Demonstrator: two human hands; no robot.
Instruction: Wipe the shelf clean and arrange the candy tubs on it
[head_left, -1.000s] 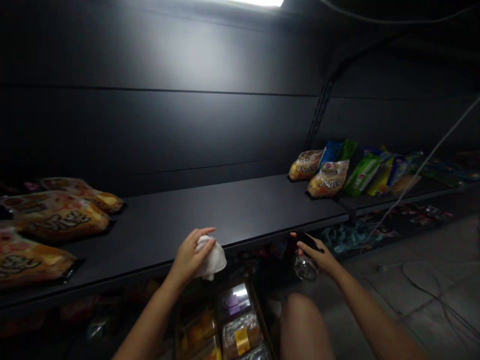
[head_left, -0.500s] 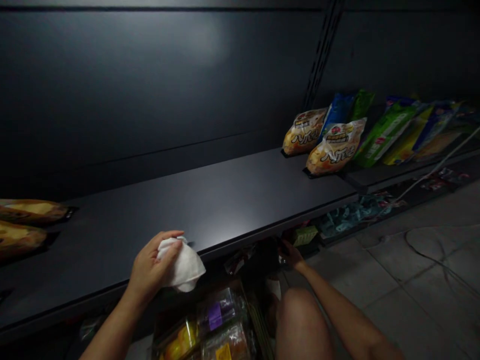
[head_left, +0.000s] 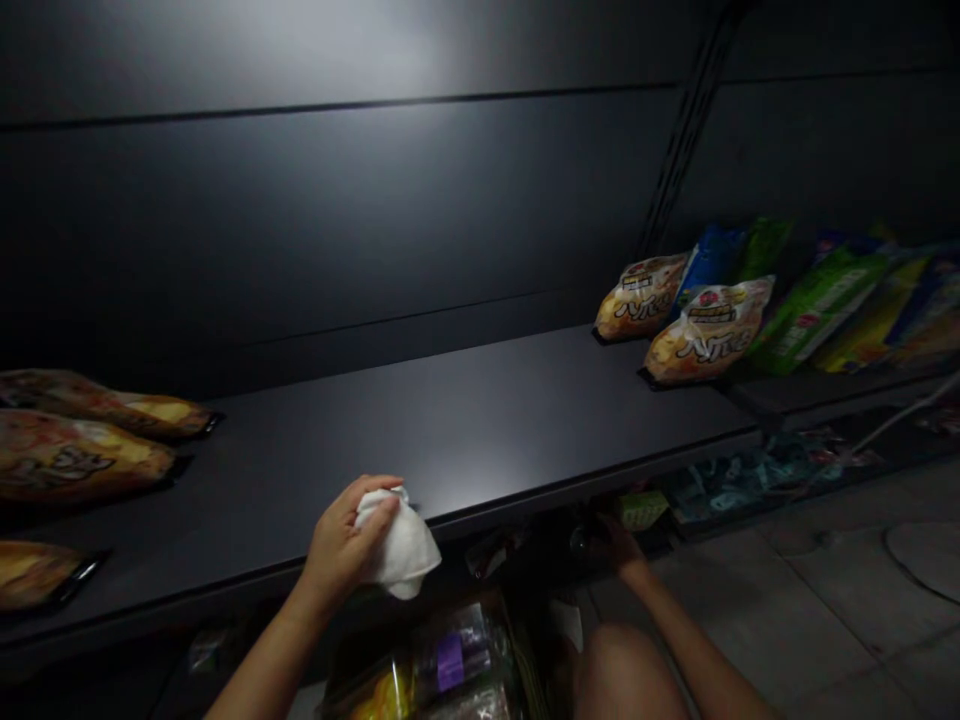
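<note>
At the front edge of the dark grey shelf [head_left: 480, 410], the left hand [head_left: 334, 560] has its fingers [head_left: 379, 525] closed around a crumpled white cloth [head_left: 405, 555], between plump yellow-orange snack bags [head_left: 71, 455] on the left and similar upright bags [head_left: 709, 335] on the right. Beneath the shelf, the right hand [head_left: 621, 548] reaches into shadow beside a pale green box [head_left: 643, 510], its grip too dark to tell; a bare knee [head_left: 628, 675] stands between the forearms, next to clear plastic packs [head_left: 454, 660].

Shop, snack bags [head_left: 709, 335] on shelving [head_left: 450, 420].
</note>
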